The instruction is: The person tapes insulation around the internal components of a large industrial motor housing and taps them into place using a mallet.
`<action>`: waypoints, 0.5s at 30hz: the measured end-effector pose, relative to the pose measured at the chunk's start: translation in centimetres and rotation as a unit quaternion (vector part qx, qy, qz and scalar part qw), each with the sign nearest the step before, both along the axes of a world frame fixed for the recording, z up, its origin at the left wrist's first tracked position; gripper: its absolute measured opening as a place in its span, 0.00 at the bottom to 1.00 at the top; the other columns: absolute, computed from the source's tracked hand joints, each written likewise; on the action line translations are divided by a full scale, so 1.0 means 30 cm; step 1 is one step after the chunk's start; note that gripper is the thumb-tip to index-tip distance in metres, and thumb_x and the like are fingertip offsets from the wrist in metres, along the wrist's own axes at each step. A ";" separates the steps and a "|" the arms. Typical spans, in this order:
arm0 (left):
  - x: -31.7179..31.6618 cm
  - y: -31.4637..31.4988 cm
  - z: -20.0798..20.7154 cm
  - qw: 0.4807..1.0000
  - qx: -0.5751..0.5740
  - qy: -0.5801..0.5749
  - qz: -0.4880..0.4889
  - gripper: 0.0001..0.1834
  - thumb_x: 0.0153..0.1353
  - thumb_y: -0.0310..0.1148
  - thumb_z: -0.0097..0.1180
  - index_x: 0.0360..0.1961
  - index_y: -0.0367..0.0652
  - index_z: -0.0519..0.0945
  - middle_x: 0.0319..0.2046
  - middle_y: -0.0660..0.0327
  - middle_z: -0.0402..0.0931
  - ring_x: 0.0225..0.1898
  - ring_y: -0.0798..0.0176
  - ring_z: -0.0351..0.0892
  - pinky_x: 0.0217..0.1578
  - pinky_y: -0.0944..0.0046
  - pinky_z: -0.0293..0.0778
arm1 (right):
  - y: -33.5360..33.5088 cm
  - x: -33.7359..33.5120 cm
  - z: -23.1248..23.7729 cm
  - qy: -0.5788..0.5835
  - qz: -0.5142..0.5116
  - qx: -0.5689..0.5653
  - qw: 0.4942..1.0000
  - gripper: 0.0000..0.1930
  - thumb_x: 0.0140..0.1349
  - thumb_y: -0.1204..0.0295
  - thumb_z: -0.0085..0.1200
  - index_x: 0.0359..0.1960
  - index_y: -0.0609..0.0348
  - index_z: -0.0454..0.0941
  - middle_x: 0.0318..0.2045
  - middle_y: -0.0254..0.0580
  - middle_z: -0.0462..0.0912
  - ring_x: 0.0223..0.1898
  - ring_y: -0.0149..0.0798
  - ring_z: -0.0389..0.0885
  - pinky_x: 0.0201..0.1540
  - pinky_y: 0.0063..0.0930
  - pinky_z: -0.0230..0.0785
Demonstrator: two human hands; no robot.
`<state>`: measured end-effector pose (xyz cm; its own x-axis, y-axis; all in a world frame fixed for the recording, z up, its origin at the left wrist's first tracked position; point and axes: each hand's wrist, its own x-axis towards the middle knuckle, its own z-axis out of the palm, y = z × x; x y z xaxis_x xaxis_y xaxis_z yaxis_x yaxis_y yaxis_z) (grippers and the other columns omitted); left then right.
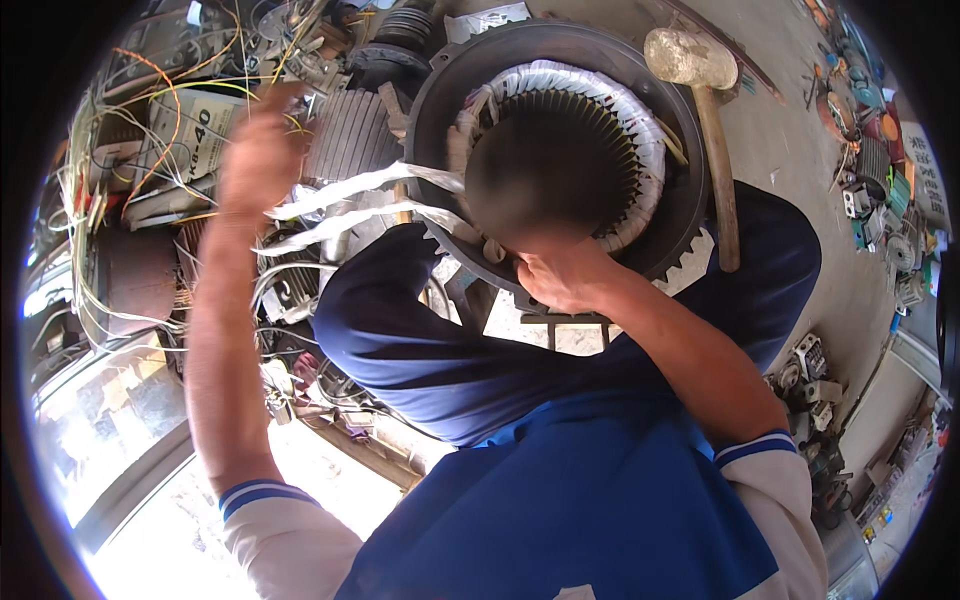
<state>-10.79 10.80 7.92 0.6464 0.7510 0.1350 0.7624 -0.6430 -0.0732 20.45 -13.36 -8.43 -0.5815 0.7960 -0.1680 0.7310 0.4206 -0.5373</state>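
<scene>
While the coil [648, 165] is lying just beyond the right hand [565, 277], its fingers curling, the left hand [262, 155] is blurring; neither pinch is showing. Taping is looking mostly done, leads [345, 188] apparently awaiting work.

Grey floor [785, 150] at upper right, strong white glare [190, 530] beside a framed glass pane [110, 410] at lower left.

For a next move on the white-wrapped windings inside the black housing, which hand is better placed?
Likely the right hand: it is at the near edge of the housing, close to the windings. The left hand, blurred, is outside the housing, to its left.
</scene>
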 end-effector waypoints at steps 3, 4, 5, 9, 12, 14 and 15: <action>0.387 -0.273 -0.128 0.978 -0.149 0.044 -0.137 0.18 0.61 0.34 0.64 0.51 0.41 0.83 0.51 0.50 0.81 0.55 0.45 0.80 0.59 0.49 0.74 | 0.008 -0.019 0.045 0.030 -0.038 -0.016 0.999 0.10 0.68 0.68 0.48 0.42 0.60 0.79 0.38 0.48 0.86 0.43 0.51 0.87 0.41 0.47 0.82; 0.507 -0.295 -0.114 0.947 -0.252 0.176 -0.097 0.14 0.57 0.37 0.64 0.42 0.43 0.87 0.49 0.55 0.82 0.54 0.47 0.81 0.58 0.48 0.74 | 0.011 -0.020 0.057 0.035 -0.039 -0.015 0.999 0.11 0.68 0.68 0.48 0.42 0.60 0.80 0.38 0.48 0.86 0.43 0.50 0.87 0.42 0.46 0.82; 0.524 -0.305 -0.176 0.926 -0.225 0.275 -0.126 0.10 0.55 0.37 0.64 0.36 0.47 0.89 0.45 0.57 0.83 0.52 0.48 0.81 0.55 0.49 0.75 | 0.021 -0.012 0.085 -0.008 0.028 0.029 0.999 0.11 0.68 0.68 0.48 0.44 0.60 0.80 0.39 0.48 0.86 0.44 0.50 0.87 0.43 0.46 0.82; 0.503 -0.223 -0.250 0.901 -0.250 0.297 -0.195 0.09 0.56 0.34 0.63 0.37 0.47 0.88 0.41 0.55 0.83 0.48 0.50 0.82 0.50 0.51 0.78 | 0.029 -0.010 0.123 -0.066 0.109 0.052 0.991 0.13 0.69 0.66 0.48 0.47 0.59 0.80 0.42 0.48 0.86 0.44 0.52 0.88 0.44 0.46 0.83; 0.466 -0.017 -0.140 0.949 -0.313 -0.009 0.034 0.09 0.60 0.30 0.61 0.41 0.42 0.85 0.43 0.57 0.85 0.45 0.54 0.85 0.46 0.58 0.81 | 0.028 0.000 0.126 -0.012 -0.057 -0.100 0.993 0.14 0.71 0.64 0.48 0.48 0.59 0.80 0.42 0.47 0.87 0.44 0.54 0.88 0.45 0.47 0.82; 0.261 0.240 0.002 0.994 -0.099 0.009 0.036 0.13 0.67 0.37 0.55 0.45 0.45 0.86 0.44 0.54 0.85 0.45 0.51 0.86 0.46 0.55 0.82 | 0.018 -0.008 0.085 -0.023 0.008 -0.052 0.998 0.15 0.71 0.63 0.48 0.52 0.57 0.78 0.45 0.47 0.86 0.46 0.53 0.87 0.48 0.47 0.81; 0.104 0.378 0.060 0.992 0.016 0.125 0.005 0.15 0.71 0.41 0.51 0.46 0.46 0.86 0.45 0.53 0.84 0.46 0.49 0.86 0.46 0.53 0.83 | 0.016 -0.020 0.083 -0.014 0.012 -0.052 0.999 0.16 0.71 0.63 0.48 0.54 0.56 0.78 0.46 0.47 0.86 0.46 0.53 0.87 0.49 0.47 0.81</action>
<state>-7.68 22.12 9.70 0.6557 0.7550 -0.0061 0.7234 -0.6306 -0.2811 19.84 -12.87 -5.92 -0.5936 0.7600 -0.2646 0.7366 0.3807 -0.5590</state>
